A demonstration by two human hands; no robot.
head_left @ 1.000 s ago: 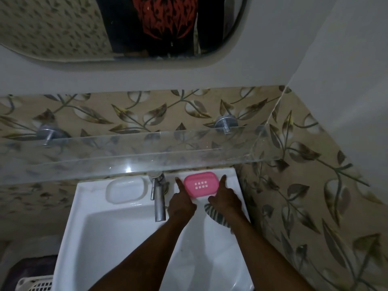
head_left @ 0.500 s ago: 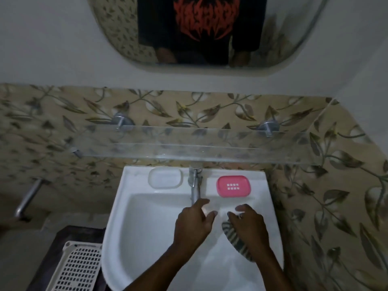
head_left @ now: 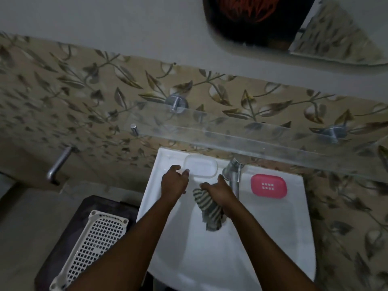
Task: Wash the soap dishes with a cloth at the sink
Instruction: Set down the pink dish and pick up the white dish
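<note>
A white soap dish (head_left: 201, 168) sits on the back ledge of the white sink (head_left: 273, 238), left of the tap (head_left: 233, 175). A pink soap dish (head_left: 268, 186) with small holes lies on the ledge right of the tap. My left hand (head_left: 173, 181) is at the white dish's left end, fingertips touching its edge, holding nothing. My right hand (head_left: 218, 192) is just below the dish's right end, holding a striped cloth (head_left: 209, 208) that hangs down into the basin.
A clear glass shelf (head_left: 252, 141) on metal pegs juts out above the sink's back ledge. A metal bar (head_left: 59, 164) sticks out of the leaf-patterned wall at the left. A white perforated basket (head_left: 94, 244) stands on a dark stool left of the sink.
Both hands left the pink dish, crossed the basin to the left and now flank the white dish. The cloth stayed in my right hand. The camera view swung left.
</note>
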